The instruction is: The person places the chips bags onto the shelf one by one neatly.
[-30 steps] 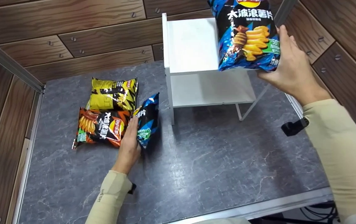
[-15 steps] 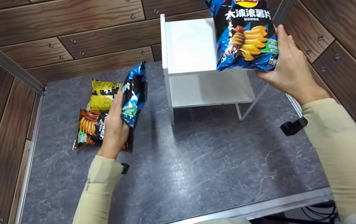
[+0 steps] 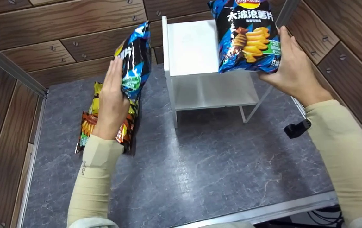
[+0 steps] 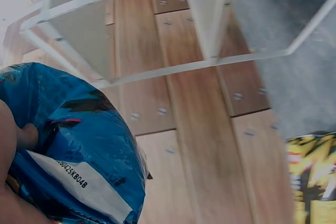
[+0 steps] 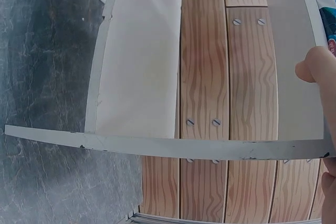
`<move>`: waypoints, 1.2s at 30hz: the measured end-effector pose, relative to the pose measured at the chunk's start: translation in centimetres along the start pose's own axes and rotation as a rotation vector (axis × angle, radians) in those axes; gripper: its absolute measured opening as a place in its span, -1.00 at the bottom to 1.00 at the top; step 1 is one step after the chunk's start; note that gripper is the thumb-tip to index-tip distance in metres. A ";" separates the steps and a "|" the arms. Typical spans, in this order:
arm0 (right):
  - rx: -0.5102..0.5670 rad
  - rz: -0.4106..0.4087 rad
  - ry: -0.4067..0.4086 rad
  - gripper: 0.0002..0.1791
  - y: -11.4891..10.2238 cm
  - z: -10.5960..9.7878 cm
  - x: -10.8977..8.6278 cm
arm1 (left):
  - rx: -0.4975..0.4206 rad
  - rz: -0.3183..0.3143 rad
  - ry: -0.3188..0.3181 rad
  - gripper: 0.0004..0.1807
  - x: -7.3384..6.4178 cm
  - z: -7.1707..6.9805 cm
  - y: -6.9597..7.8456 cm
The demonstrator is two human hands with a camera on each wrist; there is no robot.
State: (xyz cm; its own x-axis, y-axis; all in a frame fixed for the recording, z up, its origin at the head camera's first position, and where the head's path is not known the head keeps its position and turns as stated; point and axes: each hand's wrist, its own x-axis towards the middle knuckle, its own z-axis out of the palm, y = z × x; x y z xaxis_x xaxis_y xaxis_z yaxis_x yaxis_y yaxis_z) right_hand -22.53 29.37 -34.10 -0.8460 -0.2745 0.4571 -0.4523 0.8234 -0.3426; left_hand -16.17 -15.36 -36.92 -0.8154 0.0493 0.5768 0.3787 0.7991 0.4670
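Observation:
In the head view my left hand (image 3: 113, 90) holds a blue and black bag of chips (image 3: 136, 63) raised beside the shelf's left side. The left wrist view shows this bag (image 4: 89, 145) close up, thumb pressed into its crinkled side. A second blue and black bag of chips (image 3: 246, 34) stands upright over the right part of the white shelf unit's top (image 3: 193, 47). My right hand (image 3: 295, 69) rests against its right side, fingers fairly straight, thumb spread at the shelf's front edge; in the right wrist view that thumb (image 5: 317, 66) overlaps the white frame.
On the grey marbled surface (image 3: 219, 164), a yellow bag of chips (image 3: 95, 98) and an orange-black one (image 3: 125, 126) lie at the left, partly behind my left arm. The unit has a lower shelf (image 3: 212, 91). Wood-patterned walls (image 3: 105, 47) enclose the space.
My left hand has lifted its blue and black bag off the surface, up and away from beside the orange-black one. The right hand and its bag have stayed almost still.

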 end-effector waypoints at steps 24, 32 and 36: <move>-0.005 0.014 -0.012 0.23 0.0 0.0 -0.2 | 0.393 0.232 -0.189 -0.30 8.6 1.4 11.2; -0.009 -0.008 0.002 0.22 0.2 0.1 -0.1 | 0.486 0.246 -0.275 -0.35 8.5 3.9 13.3; -0.016 -0.003 -0.008 0.22 0.2 -0.1 -0.1 | 0.466 0.230 -0.308 -0.31 8.2 4.7 13.4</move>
State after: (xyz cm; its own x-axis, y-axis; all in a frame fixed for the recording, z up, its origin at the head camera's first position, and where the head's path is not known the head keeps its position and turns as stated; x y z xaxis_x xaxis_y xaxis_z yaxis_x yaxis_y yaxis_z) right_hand -22.53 29.63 -34.15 -0.8468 -0.2814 0.4513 -0.4508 0.8301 -0.3282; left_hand -19.85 -1.39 -29.05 -0.8512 0.3673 0.3750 0.3850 0.9224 -0.0296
